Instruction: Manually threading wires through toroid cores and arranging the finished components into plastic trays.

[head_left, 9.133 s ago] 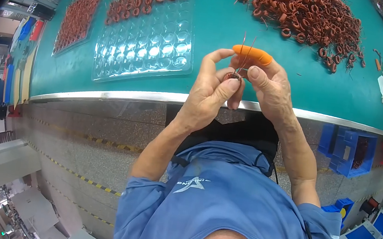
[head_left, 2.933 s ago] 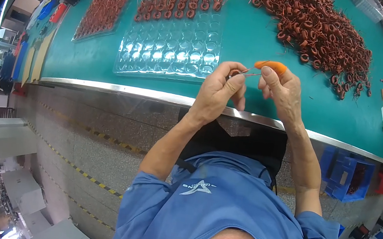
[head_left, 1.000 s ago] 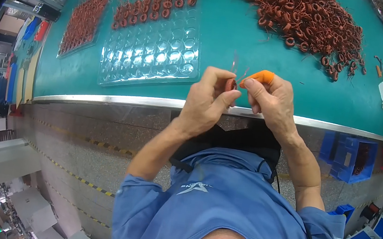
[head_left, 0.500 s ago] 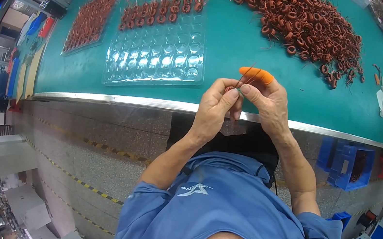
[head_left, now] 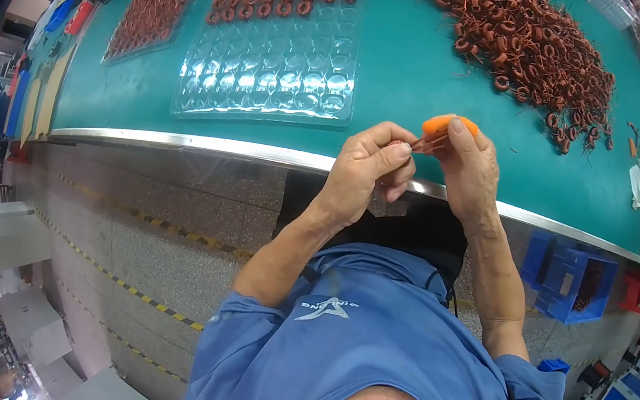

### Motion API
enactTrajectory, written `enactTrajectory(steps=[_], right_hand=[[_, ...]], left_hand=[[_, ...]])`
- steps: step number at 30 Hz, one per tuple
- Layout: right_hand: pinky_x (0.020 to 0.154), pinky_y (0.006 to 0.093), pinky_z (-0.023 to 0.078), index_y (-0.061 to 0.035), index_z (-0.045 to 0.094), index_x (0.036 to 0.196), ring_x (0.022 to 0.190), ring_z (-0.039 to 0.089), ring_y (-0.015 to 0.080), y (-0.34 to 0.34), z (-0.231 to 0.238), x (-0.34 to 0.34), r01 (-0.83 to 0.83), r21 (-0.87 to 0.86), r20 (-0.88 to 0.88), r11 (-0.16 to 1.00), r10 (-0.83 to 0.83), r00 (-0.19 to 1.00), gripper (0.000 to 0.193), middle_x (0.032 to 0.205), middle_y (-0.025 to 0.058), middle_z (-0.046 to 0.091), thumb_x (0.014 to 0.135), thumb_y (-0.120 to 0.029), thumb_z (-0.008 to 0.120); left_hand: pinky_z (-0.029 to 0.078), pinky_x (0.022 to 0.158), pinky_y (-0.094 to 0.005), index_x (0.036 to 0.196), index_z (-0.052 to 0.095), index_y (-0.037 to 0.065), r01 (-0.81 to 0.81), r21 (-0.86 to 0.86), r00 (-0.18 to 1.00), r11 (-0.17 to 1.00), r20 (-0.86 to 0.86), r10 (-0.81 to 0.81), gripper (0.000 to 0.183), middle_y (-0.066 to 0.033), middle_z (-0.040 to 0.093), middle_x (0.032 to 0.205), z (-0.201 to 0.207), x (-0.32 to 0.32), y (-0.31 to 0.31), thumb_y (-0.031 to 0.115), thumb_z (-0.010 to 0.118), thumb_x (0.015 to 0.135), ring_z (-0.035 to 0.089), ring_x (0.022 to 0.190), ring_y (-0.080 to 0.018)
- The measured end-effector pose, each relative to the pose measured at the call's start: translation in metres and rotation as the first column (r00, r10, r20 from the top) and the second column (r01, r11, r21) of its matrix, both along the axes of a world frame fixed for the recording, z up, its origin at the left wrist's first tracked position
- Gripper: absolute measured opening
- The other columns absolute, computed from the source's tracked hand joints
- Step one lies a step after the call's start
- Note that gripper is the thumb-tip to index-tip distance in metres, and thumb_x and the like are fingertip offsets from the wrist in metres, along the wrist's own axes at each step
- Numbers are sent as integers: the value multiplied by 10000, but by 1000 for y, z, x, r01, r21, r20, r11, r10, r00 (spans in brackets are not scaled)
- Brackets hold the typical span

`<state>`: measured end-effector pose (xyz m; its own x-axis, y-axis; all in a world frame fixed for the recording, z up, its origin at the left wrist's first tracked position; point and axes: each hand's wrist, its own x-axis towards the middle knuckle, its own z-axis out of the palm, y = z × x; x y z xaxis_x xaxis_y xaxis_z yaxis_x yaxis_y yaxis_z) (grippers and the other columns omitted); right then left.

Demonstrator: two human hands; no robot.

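Head view: at the table's near edge [head_left: 253, 151] my left hand [head_left: 359, 166] pinches a coil [head_left: 396, 142]; my right hand [head_left: 470, 170], thumb over orange fingerstall [head_left: 435, 124], touches its wires [head_left: 428, 143], grip unclear.

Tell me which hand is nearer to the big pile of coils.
Right. The right hand is on the person's side of the pile, apart from it; the left hand is farther left and farther away.
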<state>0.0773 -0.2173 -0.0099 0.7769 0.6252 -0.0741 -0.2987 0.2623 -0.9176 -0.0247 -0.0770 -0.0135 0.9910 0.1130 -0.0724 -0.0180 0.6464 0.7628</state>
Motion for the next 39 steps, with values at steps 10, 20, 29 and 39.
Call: enactTrajectory(steps=[10,20,29,39], right_hand=[[758,272,471,33,650,1022,811,584,141,1,-3,-6,-33,178,3,983,33,999,324,898,83,648,976,-270,544],[684,230,459,27,625,1086,751,585,115,3,-6,-7,50,94,2,994,-50,999,278,885,68,628,958,-217,586],[611,211,452,0,626,1041,670,577,91,5,-7,-17,141,-84,273,986,-113,955,239,812,28,626,907,-192,669],[565,184,431,-3,614,1072,639,577,81,-8,-1,-25,284,-109,269,953,-247,931,267,775,33,627,940,-235,627]], left_hand=[[377,467,-229,1031,564,-17,55,-106,998,993,3,-55,212,-29,451,656,3,-6,3,179,508,974,417,552,-101],[378,463,-224,1087,522,46,-66,-125,998,990,-26,63,189,-27,456,686,3,-3,-4,204,502,983,454,537,-106],[379,464,-217,1060,487,83,-58,-128,998,990,-27,55,162,-26,465,697,-1,-2,-9,228,505,990,475,534,-111],[385,521,-232,1122,429,69,-128,121,991,984,53,122,194,-24,470,727,-3,-4,-15,182,511,988,492,595,-105]])
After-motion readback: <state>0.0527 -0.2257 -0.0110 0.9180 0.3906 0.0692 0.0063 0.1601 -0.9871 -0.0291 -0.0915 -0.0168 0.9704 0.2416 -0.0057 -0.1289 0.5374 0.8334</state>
